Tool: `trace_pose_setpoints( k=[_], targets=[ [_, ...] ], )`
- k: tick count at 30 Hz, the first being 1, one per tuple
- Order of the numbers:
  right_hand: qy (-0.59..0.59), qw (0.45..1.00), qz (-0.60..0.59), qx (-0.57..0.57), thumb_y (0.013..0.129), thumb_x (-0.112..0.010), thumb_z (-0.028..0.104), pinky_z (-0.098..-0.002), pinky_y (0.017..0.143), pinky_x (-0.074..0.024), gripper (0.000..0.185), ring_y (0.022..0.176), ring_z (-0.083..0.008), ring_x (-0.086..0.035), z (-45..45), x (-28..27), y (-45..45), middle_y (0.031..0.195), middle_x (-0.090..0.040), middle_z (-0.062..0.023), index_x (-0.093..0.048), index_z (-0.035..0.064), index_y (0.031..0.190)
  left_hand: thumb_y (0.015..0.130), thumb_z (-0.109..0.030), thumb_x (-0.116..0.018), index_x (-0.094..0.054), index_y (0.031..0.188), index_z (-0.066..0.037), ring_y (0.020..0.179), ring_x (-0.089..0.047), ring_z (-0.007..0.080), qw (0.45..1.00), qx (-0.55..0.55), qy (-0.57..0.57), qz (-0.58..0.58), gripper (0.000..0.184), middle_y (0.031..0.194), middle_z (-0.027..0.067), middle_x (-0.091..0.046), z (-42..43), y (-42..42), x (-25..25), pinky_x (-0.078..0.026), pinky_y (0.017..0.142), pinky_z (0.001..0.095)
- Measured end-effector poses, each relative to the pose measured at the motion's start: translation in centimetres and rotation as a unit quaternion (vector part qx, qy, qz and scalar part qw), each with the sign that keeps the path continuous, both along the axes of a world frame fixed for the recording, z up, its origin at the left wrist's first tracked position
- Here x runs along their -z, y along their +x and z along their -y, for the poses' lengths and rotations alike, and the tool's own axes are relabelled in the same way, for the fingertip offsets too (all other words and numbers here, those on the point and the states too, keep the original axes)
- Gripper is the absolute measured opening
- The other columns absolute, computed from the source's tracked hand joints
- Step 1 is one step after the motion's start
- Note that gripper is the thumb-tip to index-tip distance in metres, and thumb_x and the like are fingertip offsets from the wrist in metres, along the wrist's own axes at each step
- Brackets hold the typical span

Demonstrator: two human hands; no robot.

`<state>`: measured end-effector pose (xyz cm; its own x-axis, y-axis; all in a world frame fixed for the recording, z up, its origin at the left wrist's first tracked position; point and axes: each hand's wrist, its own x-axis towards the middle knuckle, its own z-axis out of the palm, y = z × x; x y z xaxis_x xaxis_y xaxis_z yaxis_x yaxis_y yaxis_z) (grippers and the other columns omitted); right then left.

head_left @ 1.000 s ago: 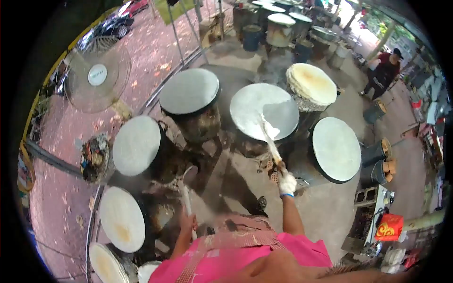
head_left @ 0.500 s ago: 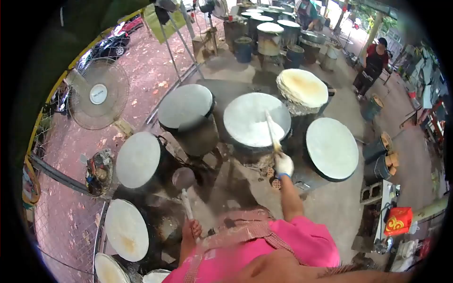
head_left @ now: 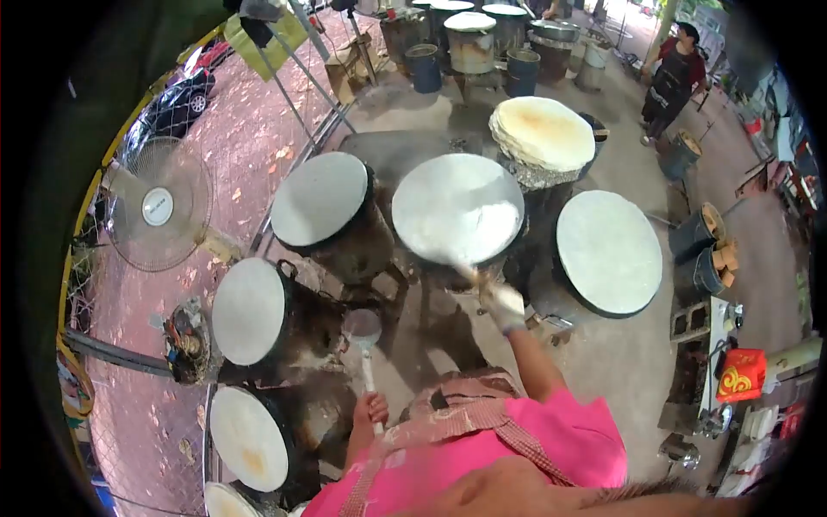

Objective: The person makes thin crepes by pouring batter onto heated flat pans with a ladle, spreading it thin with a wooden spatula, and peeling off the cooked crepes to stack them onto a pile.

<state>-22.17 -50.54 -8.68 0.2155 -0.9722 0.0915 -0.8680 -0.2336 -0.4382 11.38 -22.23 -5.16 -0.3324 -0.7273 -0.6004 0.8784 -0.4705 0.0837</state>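
My right hand (head_left: pixel 503 303), in a pale work glove, is closed around the handle of a pale flat spatula (head_left: pixel 463 267). The spatula's blade is smeared by motion across the near edge of a round griddle (head_left: pixel 444 194). White batter (head_left: pixel 493 228) coats that griddle, thicker and wetter on the right. Bare and low at the left, my left hand (head_left: pixel 372 409) grips the white handle of a ladle (head_left: pixel 362 327). The ladle's bowl hangs above the floor between the stoves, away from any griddle.
White-coated griddles stand around me: one to the right (head_left: pixel 608 252), one at the left (head_left: pixel 248 310). Behind the middle griddle lies a stack of flat round sheets (head_left: pixel 543 133). A fan (head_left: pixel 157 207) stands by the fence. Another person (head_left: pixel 676 82) is at the back right.
The spatula and my right hand have swept left and toward me across the griddle. My left hand and ladle have shifted slightly right in view. The person at the back has moved.
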Motion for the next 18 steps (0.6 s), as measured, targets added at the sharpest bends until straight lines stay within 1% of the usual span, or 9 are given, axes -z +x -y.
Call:
trace_pose_setpoints(
  k=[2, 4, 6, 8, 9, 10, 11, 16, 18],
  targets=[
    [-0.055, 0.991, 0.102, 0.065, 0.082, -0.051, 0.038, -0.0436, 0.070, -0.0476, 0.033, 0.082, -0.0371, -0.059, -3.3, -0.1, -3.0, 0.089, -0.062, -0.0185, -0.065, 0.0103, 0.093, 0.089, -0.025, -0.042, -0.036, 0.058, -0.013, 0.037, -0.031, 0.0102, 0.999, -0.014, 0.040, -0.001, 0.034, 0.045, -0.0019, -0.031, 0.0, 0.2, 0.7, -0.027, 0.033, 0.0220],
    [0.144, 0.972, 0.099, 0.160, 0.084, -0.050, 0.038, -0.0444, 0.071, -0.0471, 0.035, 0.083, -0.0368, -0.059, 0.9, -1.6, -6.8, 0.092, -0.062, -0.0195, -0.064, 0.0090, 0.097, 0.088, -0.021, -0.042, -0.035, 0.059, -0.012, 0.038, -0.029, 0.0101, 0.995, -0.021, 0.032, 0.088, 0.031, 0.048, -0.0018, -0.031, 1.8, -0.6, -1.4, -0.026, 0.034, 0.0216],
    [0.055, 0.958, 0.182, 0.217, 0.084, -0.049, 0.039, -0.0443, 0.072, -0.0468, 0.037, 0.082, -0.0359, -0.060, 4.8, -7.2, -5.5, 0.086, -0.061, -0.0213, -0.064, 0.0073, 0.096, 0.087, -0.019, -0.042, -0.035, 0.059, -0.012, 0.038, -0.029, 0.0099, 0.990, -0.037, 0.077, 0.114, 0.030, 0.050, -0.0017, -0.031, 1.7, -1.1, -0.7, -0.026, 0.033, 0.0222],
    [-0.012, 0.970, 0.176, 0.166, 0.084, -0.049, 0.039, -0.0440, 0.070, -0.0467, 0.038, 0.078, -0.0366, -0.060, 8.2, -5.2, -3.8, 0.084, -0.061, -0.0205, -0.063, 0.0054, 0.092, 0.087, -0.018, -0.045, -0.034, 0.059, -0.012, 0.039, -0.028, 0.0079, 0.993, -0.038, 0.097, 0.056, 0.030, 0.050, -0.0031, -0.029, 2.8, -2.2, -0.2, -0.025, 0.034, 0.0221],
    [0.045, 0.983, 0.132, 0.117, 0.084, -0.049, 0.037, -0.0443, 0.066, -0.0469, 0.033, 0.074, -0.0384, -0.059, 6.8, -3.7, -3.8, 0.085, -0.063, -0.0188, -0.063, 0.0085, 0.095, 0.087, -0.018, -0.045, -0.034, 0.059, -0.012, 0.039, -0.028, 0.0077, 0.994, -0.041, 0.098, 0.030, 0.030, 0.050, -0.0033, -0.029, 3.0, -2.3, -0.2, -0.025, 0.034, 0.0221],
    [-0.171, 0.984, -0.049, -0.002, 0.085, -0.049, 0.035, -0.0431, 0.064, -0.0469, 0.030, 0.072, -0.0377, -0.059, 3.7, 5.1, -6.1, 0.086, -0.064, -0.0177, -0.061, 0.0138, 0.102, 0.087, -0.017, -0.045, -0.034, 0.060, -0.012, 0.039, -0.028, 0.0074, 0.992, -0.050, 0.104, 0.049, 0.030, 0.050, -0.0037, -0.029, 4.0, -3.0, -1.3, -0.025, 0.035, 0.0220],
    [0.036, 0.993, -0.110, -0.004, 0.086, -0.049, 0.035, -0.0404, 0.067, -0.0480, 0.032, 0.077, -0.0362, -0.060, 1.1, 1.1, -5.7, 0.086, -0.064, -0.0184, -0.056, 0.0193, 0.113, 0.087, -0.016, -0.045, -0.034, 0.060, -0.012, 0.039, -0.029, 0.0072, 0.990, -0.059, 0.110, 0.068, 0.029, 0.049, -0.0041, -0.028, 4.9, -3.8, -2.3, -0.025, 0.036, 0.0219],
    [0.080, 0.963, 0.170, 0.193, 0.084, -0.046, 0.038, -0.0443, 0.076, -0.0457, 0.038, 0.088, -0.0387, -0.058, 10.1, -2.6, -8.6, 0.093, -0.062, -0.0208, -0.063, 0.0084, 0.101, 0.088, -0.013, -0.043, -0.037, 0.066, -0.011, 0.045, -0.031, 0.0060, 0.979, -0.048, 0.085, 0.178, 0.023, 0.058, -0.0037, -0.033, 5.0, -6.2, -2.7, -0.026, 0.039, 0.0212],
    [-0.017, 0.976, 0.155, 0.152, 0.084, -0.046, 0.041, -0.0445, 0.077, -0.0447, 0.042, 0.090, -0.0391, -0.057, 20.6, -0.3, -8.0, 0.093, -0.061, -0.0224, -0.062, 0.0051, 0.098, 0.088, -0.013, -0.043, -0.038, 0.068, -0.012, 0.048, -0.032, 0.0067, 0.990, -0.040, 0.035, 0.127, 0.020, 0.062, -0.0041, -0.034, 4.7, -6.8, -1.5, -0.026, 0.041, 0.0220]
  ],
)
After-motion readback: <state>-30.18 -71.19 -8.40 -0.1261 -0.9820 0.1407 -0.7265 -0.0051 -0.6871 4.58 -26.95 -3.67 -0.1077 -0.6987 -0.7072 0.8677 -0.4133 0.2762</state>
